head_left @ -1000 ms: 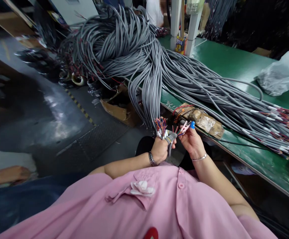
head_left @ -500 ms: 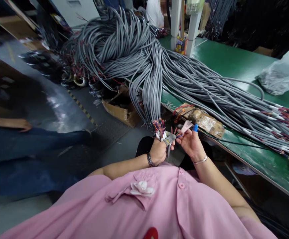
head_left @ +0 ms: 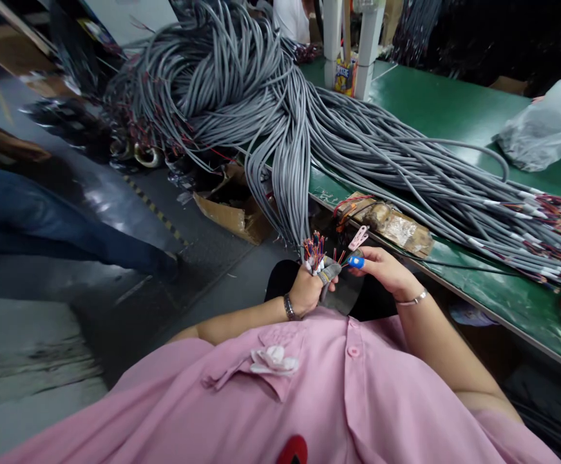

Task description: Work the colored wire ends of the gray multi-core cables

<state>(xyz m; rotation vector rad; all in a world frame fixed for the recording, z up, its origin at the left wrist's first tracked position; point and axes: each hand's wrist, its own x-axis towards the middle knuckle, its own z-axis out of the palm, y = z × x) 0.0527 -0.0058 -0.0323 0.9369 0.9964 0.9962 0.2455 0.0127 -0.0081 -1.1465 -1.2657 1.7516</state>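
- We see pale glare on the green table (head_left: 435, 96), with soft highlights along the grey cables (head_left: 287, 164) upon it.
- Left of the table, we find dim floor (head_left: 111, 203) with bluish sheen and a motion-blurred passer-by (head_left: 62, 219).
- Beneath and beyond the table, we meet deep shadow.
- Around it, we notice wide-angle stretching towards the edges.

Glossy green table (head_left: 429, 106); matt grey cables (head_left: 292, 174); crinkled plastic bag (head_left: 545, 129).
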